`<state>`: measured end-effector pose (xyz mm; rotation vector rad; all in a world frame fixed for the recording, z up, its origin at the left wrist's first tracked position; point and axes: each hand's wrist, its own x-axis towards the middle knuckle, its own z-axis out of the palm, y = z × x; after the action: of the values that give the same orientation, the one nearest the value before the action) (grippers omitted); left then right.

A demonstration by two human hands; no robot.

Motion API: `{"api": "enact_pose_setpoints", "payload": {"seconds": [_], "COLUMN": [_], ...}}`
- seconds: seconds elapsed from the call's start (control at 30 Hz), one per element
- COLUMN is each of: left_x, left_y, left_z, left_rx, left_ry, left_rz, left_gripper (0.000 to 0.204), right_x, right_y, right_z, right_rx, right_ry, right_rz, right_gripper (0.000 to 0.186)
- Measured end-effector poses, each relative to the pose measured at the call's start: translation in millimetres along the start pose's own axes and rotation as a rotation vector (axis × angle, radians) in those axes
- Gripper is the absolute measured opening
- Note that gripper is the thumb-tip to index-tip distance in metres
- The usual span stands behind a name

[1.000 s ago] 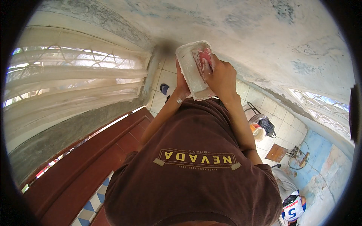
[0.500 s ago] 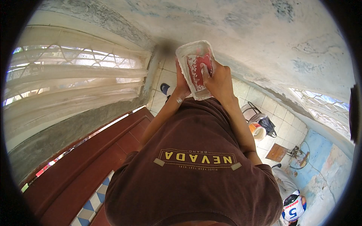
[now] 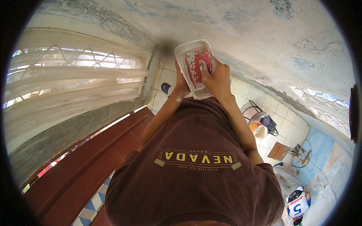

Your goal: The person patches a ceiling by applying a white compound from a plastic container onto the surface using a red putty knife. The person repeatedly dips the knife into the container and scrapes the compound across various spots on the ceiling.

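A whitish plastic tray (image 3: 184,49), its rim crusted with white paste, is held up in front of my chest. My left hand (image 3: 181,79) is closed round its left side, fingers partly hidden beneath it. My right hand (image 3: 214,81) grips a red flat scraper (image 3: 195,71) speckled with white paste, which lies inside the tray; my thumb presses on its face.
A patchy wall (image 3: 294,34) rises ahead, with a curtained window (image 3: 75,73) and red door (image 3: 90,162) at left. On the tiled floor at right are a bucket (image 3: 258,131), dark bag (image 3: 268,123), wooden board (image 3: 278,150) and coiled cable (image 3: 301,152). Another person (image 3: 296,201) is at lower right.
The red scraper has turned flatter and moved across toward the tray's middle, showing more red. The tray has shifted slightly up and left. The other person has moved slightly.
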<state>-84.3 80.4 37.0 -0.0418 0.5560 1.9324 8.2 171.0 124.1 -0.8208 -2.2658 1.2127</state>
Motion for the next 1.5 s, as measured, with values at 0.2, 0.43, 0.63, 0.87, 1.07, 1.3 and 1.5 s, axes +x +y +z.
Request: {"api": "enact_pose_setpoints", "payload": {"seconds": [0.2, 0.43, 0.63, 0.87, 1.07, 1.3, 1.5], "left_x": [0, 3, 3, 2, 2, -1, -2], "left_y": [-2, -3, 2, 0, 2, 2, 1], "left_z": [8, 0, -1, 2, 0, -1, 4], "left_rx": [0.051, -0.033, -0.036, -0.004, -0.014, -0.022, -0.006], "left_ry": [0.010, -0.002, -0.036, 0.017, -0.022, -0.071, -0.019], "left_rz": [0.026, 0.037, -0.001, -0.006, -0.010, -0.008, -0.030], "left_gripper": [0.087, 0.086, 0.086, 0.086, 0.086, 0.086, 0.085], "right_x": [0, 1, 1, 0, 0, 1, 0], "right_y": [1, -3, -2, -1, 0, 1, 0], "right_z": [4, -7, -9, -5, -2, -5, -5], "right_rx": [-0.038, -0.047, -0.037, -0.026, -0.007, -0.036, -0.048], "right_ry": [0.028, -0.023, -0.070, -0.039, -0.005, 0.005, -0.013], "right_rz": [0.025, 0.018, 0.015, 0.034, 0.008, 0.014, 0.011], "right_gripper": [0.017, 0.016, 0.022, 0.035, 0.016, 0.017, 0.018]}}
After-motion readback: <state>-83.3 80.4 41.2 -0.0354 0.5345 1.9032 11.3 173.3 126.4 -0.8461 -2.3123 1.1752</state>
